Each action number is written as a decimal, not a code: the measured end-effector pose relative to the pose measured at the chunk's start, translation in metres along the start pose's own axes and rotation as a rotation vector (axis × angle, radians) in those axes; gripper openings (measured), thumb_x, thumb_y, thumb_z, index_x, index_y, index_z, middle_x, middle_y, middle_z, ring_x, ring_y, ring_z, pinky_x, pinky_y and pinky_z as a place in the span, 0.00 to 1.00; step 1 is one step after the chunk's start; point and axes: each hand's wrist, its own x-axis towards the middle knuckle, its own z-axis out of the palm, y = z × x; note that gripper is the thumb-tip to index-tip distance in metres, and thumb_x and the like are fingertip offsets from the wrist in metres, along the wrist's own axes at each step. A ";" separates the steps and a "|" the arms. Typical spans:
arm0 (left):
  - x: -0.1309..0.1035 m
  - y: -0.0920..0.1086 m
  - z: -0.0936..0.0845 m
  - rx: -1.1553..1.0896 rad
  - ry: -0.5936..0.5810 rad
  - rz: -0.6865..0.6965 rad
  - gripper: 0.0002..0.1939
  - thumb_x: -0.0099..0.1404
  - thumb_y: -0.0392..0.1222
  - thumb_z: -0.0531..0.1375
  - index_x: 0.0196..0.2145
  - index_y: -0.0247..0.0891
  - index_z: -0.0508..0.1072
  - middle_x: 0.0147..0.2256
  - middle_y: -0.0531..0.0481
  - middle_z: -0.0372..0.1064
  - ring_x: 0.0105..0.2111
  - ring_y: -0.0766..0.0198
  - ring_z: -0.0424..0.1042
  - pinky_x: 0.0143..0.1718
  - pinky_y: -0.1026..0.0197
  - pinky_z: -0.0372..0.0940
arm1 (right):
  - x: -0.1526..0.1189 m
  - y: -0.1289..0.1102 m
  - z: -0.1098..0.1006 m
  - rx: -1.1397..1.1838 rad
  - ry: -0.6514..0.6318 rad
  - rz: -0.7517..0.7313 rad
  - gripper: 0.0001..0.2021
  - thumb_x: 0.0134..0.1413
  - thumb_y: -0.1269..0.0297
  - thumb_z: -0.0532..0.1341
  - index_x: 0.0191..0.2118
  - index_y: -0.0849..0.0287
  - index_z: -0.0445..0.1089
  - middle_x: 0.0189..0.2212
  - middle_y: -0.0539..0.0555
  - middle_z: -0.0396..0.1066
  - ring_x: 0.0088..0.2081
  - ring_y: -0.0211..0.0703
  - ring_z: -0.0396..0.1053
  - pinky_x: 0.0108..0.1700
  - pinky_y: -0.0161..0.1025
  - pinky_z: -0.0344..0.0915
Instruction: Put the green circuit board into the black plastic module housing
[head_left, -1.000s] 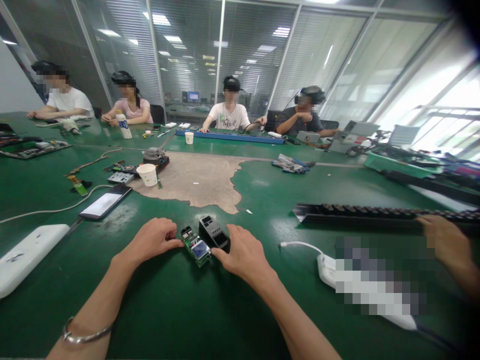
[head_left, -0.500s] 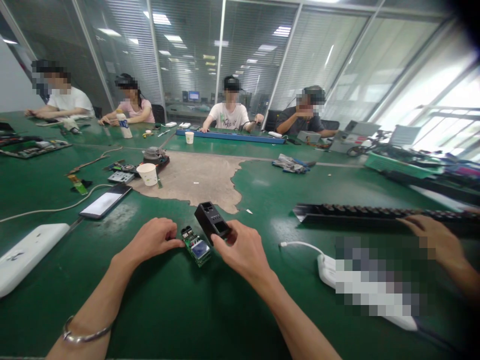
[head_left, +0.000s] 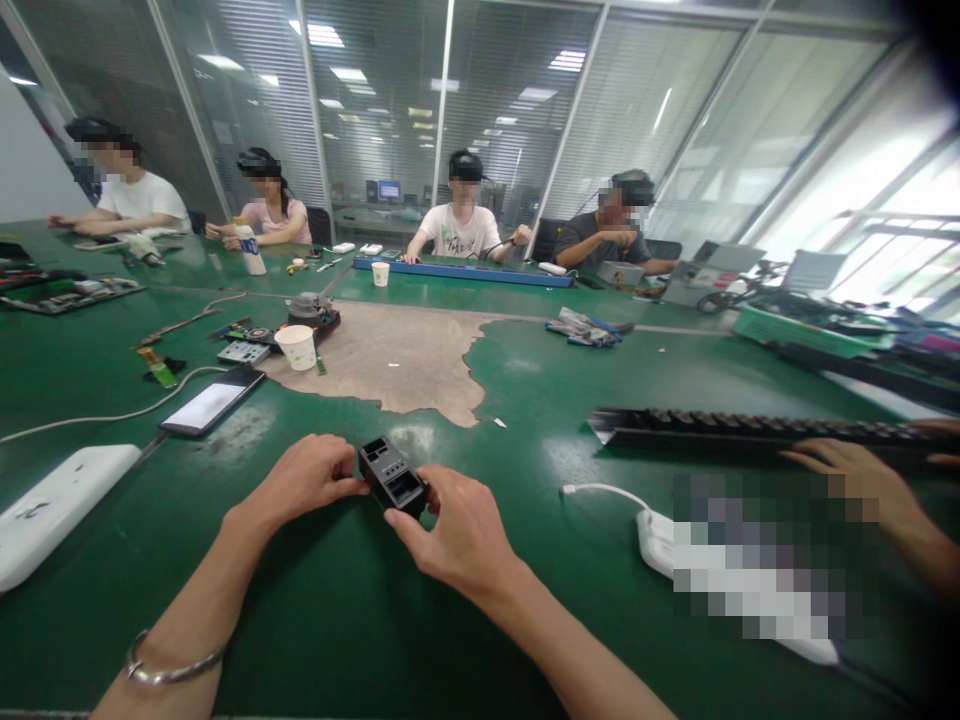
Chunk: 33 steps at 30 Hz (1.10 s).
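Note:
A small black plastic casing point(head_left: 390, 478) with cut-out windows lies over the place of the green circuit board, which is now hidden beneath it. My right hand point(head_left: 461, 515) grips the casing's near right end between thumb and fingers. At the casing's left side is my left hand point(head_left: 319, 475), its fingers curled and its thumb tip against the edge where the board was seen. Whether the casing sits fully down over the board cannot be made out.
A phone point(head_left: 214, 400), a white power bank point(head_left: 64, 515) and a paper cup point(head_left: 296, 348) are to the left. Gloves point(head_left: 589, 327) and a long black strip point(head_left: 720, 430) lie right, near another person's hand point(head_left: 862, 490). Several people sit across the green table.
My right hand has moved the black casing left and down, from above and right of the circuit board to over it, covering it. My left hand has stayed in place.

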 end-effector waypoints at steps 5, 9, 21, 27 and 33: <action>0.000 -0.002 0.001 -0.002 0.000 0.000 0.22 0.60 0.63 0.61 0.28 0.39 0.70 0.28 0.51 0.69 0.30 0.61 0.67 0.31 0.62 0.52 | -0.003 0.005 0.003 -0.106 -0.096 0.042 0.19 0.50 0.48 0.66 0.41 0.56 0.69 0.34 0.54 0.73 0.36 0.49 0.72 0.38 0.42 0.63; 0.000 -0.002 0.002 -0.007 -0.012 0.004 0.23 0.57 0.64 0.62 0.27 0.39 0.70 0.28 0.51 0.68 0.30 0.61 0.67 0.31 0.62 0.52 | -0.004 0.006 0.004 -0.114 -0.108 0.023 0.27 0.45 0.44 0.68 0.47 0.57 0.68 0.39 0.57 0.72 0.43 0.53 0.71 0.44 0.45 0.65; 0.001 0.001 0.001 0.003 -0.018 0.005 0.23 0.60 0.64 0.60 0.27 0.39 0.70 0.28 0.51 0.68 0.30 0.61 0.66 0.31 0.61 0.51 | -0.004 0.001 0.016 0.007 -0.027 0.012 0.18 0.54 0.56 0.64 0.48 0.58 0.67 0.39 0.55 0.70 0.42 0.48 0.69 0.45 0.43 0.66; 0.000 0.002 -0.001 0.000 -0.015 -0.004 0.23 0.60 0.64 0.61 0.28 0.39 0.70 0.28 0.51 0.68 0.30 0.61 0.66 0.30 0.61 0.51 | 0.000 0.001 0.014 0.087 0.060 0.007 0.15 0.53 0.60 0.62 0.47 0.58 0.68 0.38 0.54 0.71 0.40 0.46 0.69 0.44 0.41 0.65; -0.001 0.003 -0.003 0.006 -0.012 -0.010 0.22 0.61 0.63 0.60 0.28 0.40 0.70 0.29 0.51 0.68 0.29 0.61 0.65 0.30 0.61 0.50 | 0.010 0.009 -0.005 0.184 0.216 0.042 0.16 0.54 0.61 0.62 0.49 0.58 0.68 0.41 0.54 0.71 0.38 0.43 0.69 0.41 0.38 0.66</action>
